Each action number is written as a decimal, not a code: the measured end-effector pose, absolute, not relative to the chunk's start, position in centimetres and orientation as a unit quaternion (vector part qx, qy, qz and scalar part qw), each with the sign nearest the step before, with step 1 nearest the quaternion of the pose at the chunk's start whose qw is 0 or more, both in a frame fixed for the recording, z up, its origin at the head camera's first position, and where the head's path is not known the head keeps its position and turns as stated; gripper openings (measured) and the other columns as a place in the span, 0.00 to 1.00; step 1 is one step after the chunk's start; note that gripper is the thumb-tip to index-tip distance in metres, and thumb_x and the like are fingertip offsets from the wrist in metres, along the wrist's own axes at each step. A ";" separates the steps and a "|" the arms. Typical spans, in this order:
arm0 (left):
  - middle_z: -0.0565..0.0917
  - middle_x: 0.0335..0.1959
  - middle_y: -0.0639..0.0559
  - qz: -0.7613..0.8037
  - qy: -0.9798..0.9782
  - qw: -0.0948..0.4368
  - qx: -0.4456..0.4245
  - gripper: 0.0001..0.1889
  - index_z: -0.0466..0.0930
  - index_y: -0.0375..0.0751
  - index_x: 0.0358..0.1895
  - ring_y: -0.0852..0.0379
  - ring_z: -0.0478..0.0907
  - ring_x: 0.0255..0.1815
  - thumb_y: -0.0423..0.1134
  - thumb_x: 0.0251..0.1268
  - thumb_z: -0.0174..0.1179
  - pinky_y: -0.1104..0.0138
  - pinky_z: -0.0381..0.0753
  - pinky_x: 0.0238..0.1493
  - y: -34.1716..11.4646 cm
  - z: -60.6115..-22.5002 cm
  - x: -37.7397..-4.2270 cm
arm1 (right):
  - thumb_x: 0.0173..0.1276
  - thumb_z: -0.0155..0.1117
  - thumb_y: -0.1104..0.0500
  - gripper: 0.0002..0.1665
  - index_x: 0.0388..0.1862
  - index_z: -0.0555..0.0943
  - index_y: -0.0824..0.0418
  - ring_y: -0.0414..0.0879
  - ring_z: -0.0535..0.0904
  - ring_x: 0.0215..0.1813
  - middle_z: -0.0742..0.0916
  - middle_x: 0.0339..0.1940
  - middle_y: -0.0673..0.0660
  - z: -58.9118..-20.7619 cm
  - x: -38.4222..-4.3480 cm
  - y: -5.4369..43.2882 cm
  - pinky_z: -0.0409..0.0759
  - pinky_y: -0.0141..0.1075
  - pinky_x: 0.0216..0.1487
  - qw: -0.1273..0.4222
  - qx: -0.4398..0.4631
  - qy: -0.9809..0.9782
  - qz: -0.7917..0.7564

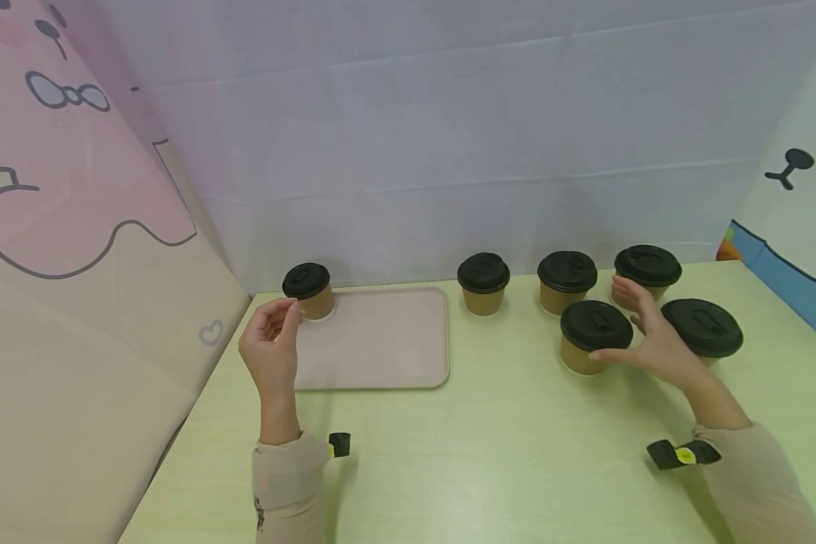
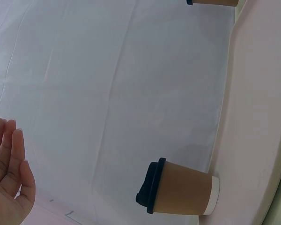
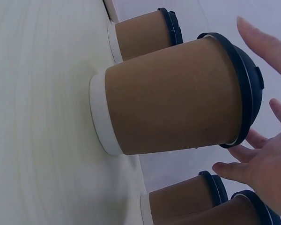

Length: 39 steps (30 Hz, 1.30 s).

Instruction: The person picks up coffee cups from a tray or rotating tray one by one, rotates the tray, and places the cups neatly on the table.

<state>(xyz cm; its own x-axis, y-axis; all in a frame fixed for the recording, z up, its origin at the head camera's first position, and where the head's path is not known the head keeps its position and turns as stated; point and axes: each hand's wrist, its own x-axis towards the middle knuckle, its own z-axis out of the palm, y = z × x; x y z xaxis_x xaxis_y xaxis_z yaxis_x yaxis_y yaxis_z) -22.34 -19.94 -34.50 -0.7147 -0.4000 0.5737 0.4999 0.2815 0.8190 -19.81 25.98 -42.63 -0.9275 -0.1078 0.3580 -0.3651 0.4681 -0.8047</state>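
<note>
My right hand (image 1: 656, 347) is spread around the front paper cup (image 1: 581, 355), with the thumb on its near side and the fingers behind. This brown cup has a black lid and stands upright on the table. In the right wrist view, gaps show between the spread fingers and the cup (image 3: 173, 101). My left hand (image 1: 272, 347) is raised at the left end of a pale pink tray (image 1: 381, 340), fingers loosely bent and nothing in them. A lidded cup (image 1: 318, 302) stands upright at the tray's back left corner; the left wrist view shows it apart from the hand.
Two similar cups, a left one (image 1: 484, 301) and a middle one (image 1: 559, 298), stand along the back of the table. Another back cup (image 1: 647, 268) and a cup at the far right (image 1: 702, 329) flank my right hand. A pale cloth wall (image 1: 449, 151) rises behind them.
</note>
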 end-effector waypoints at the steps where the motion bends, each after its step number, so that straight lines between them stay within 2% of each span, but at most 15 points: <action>1: 0.78 0.20 0.71 -0.599 -0.706 0.377 -0.036 0.10 0.78 0.20 0.36 0.73 0.75 0.23 0.28 0.57 0.59 0.80 0.73 0.31 -19.9 -34.5 -22.3 | 0.42 0.74 0.71 0.67 0.74 0.43 0.49 0.21 0.52 0.64 0.56 0.73 0.47 -42.6 -19.8 25.9 0.44 0.70 0.60 0.132 0.140 -0.847 0.495; 4: 0.78 0.20 0.71 -0.602 -0.702 0.379 -0.039 0.10 0.78 0.20 0.36 0.73 0.75 0.23 0.28 0.57 0.59 0.81 0.73 0.31 -19.9 -34.5 -22.3 | 0.44 0.74 0.70 0.65 0.74 0.44 0.50 0.18 0.53 0.61 0.56 0.73 0.46 -42.5 -19.9 25.9 0.45 0.69 0.60 0.138 0.135 -0.850 0.489; 12: 0.78 0.20 0.72 -0.601 -0.703 0.379 -0.038 0.09 0.77 0.20 0.37 0.74 0.75 0.23 0.27 0.57 0.58 0.81 0.73 0.31 -19.8 -34.4 -22.3 | 0.48 0.71 0.69 0.60 0.73 0.46 0.54 0.20 0.54 0.62 0.59 0.71 0.46 -42.3 -19.7 25.8 0.47 0.66 0.62 0.151 0.121 -0.855 0.482; 15: 0.78 0.20 0.73 -0.599 -0.704 0.380 -0.039 0.09 0.78 0.20 0.36 0.74 0.75 0.23 0.27 0.57 0.58 0.81 0.73 0.31 -19.8 -34.5 -22.4 | 0.50 0.70 0.69 0.56 0.73 0.49 0.56 0.20 0.54 0.62 0.60 0.72 0.51 -42.0 -19.6 25.7 0.52 0.41 0.72 0.172 0.121 -0.858 0.469; 17: 0.78 0.20 0.73 -0.598 -0.704 0.380 -0.039 0.09 0.78 0.20 0.36 0.74 0.75 0.23 0.27 0.57 0.58 0.81 0.73 0.31 -19.8 -34.5 -22.4 | 0.50 0.70 0.70 0.54 0.72 0.50 0.57 0.20 0.55 0.62 0.61 0.71 0.54 -41.8 -19.6 25.6 0.54 0.22 0.66 0.189 0.122 -0.858 0.462; 19: 0.78 0.20 0.72 -0.598 -0.705 0.379 -0.039 0.09 0.78 0.20 0.36 0.74 0.75 0.23 0.28 0.57 0.59 0.81 0.73 0.31 -19.8 -34.6 -22.4 | 0.50 0.70 0.71 0.53 0.71 0.52 0.59 0.20 0.56 0.62 0.63 0.70 0.55 -41.5 -19.5 25.4 0.54 0.10 0.55 0.208 0.126 -0.857 0.455; 27: 0.78 0.20 0.72 -0.600 -0.704 0.377 -0.039 0.09 0.77 0.20 0.37 0.74 0.75 0.23 0.27 0.57 0.58 0.80 0.73 0.31 -19.8 -34.6 -22.4 | 0.45 0.70 0.75 0.48 0.67 0.60 0.65 0.21 0.58 0.62 0.65 0.61 0.32 -40.4 -19.0 24.5 0.54 0.12 0.58 0.292 0.131 -0.838 0.441; 34: 0.78 0.20 0.71 -0.600 -0.704 0.378 -0.041 0.09 0.78 0.20 0.37 0.74 0.74 0.23 0.27 0.57 0.59 0.81 0.73 0.31 -19.8 -34.7 -22.5 | 0.44 0.66 0.78 0.43 0.62 0.65 0.68 0.24 0.62 0.62 0.70 0.58 0.31 -39.3 -18.4 23.6 0.58 0.16 0.59 0.359 0.122 -0.816 0.436; 39: 0.78 0.20 0.71 -0.600 -0.705 0.377 -0.041 0.09 0.77 0.20 0.36 0.74 0.75 0.23 0.27 0.57 0.59 0.81 0.73 0.31 -19.8 -34.6 -22.5 | 0.44 0.66 0.79 0.44 0.63 0.66 0.62 0.24 0.66 0.60 0.73 0.55 0.30 -39.1 -18.2 23.3 0.61 0.17 0.59 0.387 0.120 -0.807 0.430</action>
<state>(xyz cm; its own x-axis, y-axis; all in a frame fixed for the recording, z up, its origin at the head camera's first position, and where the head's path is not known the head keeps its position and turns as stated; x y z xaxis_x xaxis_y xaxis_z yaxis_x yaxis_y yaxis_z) -22.45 -19.76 -34.64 -0.7127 -0.3941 0.5803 0.5100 0.2768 0.8144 -18.22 23.27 -39.07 -0.6720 0.1397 0.7272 -0.5263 0.6008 -0.6017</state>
